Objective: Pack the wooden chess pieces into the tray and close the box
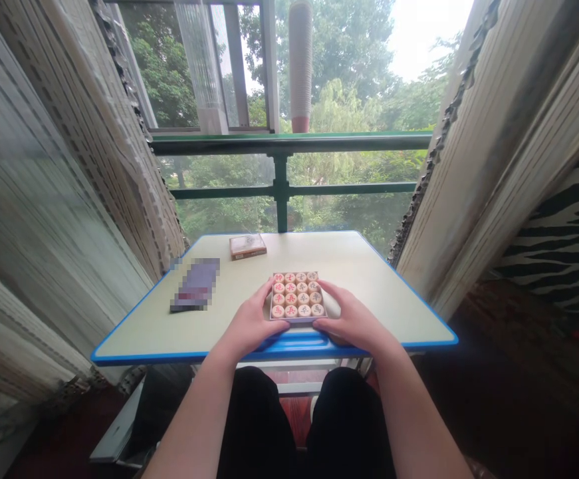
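Note:
A shallow box (299, 320) lies near the front edge of the table, filled with rows of round wooden pieces (292, 299) that bear red and dark characters. My left hand (255, 318) grips its left side, thumb along the front edge. On the opposite side my right hand (349, 317) holds the box, its thumb also at the front. The fingertips of both hands are partly hidden along the sides.
The light table (144, 332) has a blue rim. A flat box with a clear-looking top (248, 247) lies toward the back, and a blurred dark purple item (197, 285) on the left. Curtains flank the table; a green railing (219, 142) stands behind.

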Demonstrator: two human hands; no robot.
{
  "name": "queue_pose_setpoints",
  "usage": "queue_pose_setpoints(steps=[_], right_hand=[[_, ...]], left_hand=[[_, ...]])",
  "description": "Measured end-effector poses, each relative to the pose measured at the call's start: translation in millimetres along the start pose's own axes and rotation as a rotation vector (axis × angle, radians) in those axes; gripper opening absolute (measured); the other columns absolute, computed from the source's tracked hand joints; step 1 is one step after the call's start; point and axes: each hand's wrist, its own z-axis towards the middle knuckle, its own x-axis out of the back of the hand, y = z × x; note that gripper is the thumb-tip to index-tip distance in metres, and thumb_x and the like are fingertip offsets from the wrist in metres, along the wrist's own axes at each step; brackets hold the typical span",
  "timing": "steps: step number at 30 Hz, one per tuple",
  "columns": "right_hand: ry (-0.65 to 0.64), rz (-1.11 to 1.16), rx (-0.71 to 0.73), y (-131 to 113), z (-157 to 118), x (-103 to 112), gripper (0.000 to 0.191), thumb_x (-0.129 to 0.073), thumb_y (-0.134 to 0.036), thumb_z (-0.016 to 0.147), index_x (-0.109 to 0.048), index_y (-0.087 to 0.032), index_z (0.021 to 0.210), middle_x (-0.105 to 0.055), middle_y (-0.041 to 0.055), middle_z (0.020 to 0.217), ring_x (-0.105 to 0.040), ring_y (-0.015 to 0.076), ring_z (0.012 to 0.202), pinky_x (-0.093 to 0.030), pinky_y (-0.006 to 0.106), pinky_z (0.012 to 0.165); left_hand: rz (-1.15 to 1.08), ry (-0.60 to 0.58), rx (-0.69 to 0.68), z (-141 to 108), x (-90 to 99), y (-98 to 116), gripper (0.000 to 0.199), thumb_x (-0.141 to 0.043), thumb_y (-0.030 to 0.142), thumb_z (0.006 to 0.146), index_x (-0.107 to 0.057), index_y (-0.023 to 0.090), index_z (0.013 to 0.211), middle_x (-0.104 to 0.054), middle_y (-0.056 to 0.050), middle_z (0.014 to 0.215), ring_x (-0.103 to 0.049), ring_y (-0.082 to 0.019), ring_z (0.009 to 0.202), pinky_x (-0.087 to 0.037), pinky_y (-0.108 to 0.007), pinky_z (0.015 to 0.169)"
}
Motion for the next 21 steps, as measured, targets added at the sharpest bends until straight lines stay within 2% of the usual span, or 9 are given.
queue_pose_setpoints(steps=[21], right_hand=[[-0.014, -0.001, -0.019, -0.4, 1.7, 1.0, 0.079, -0.069, -0.035, 0.063, -0.037, -0.023, 0.134, -0.044, 0.0075, 0.134, -0.039, 0.0238, 0.123, -0.03, 0.039, 0.103]], left_hand=[[0.002, -0.008, 0.015, -0.7, 0.9, 0.6, 0.09, -0.073, 0.024, 0.056, -0.033, 0.021, 0.137, -0.036, -0.009, 0.141, -0.036, -0.028, 0.127, -0.027, -0.039, 0.106]])
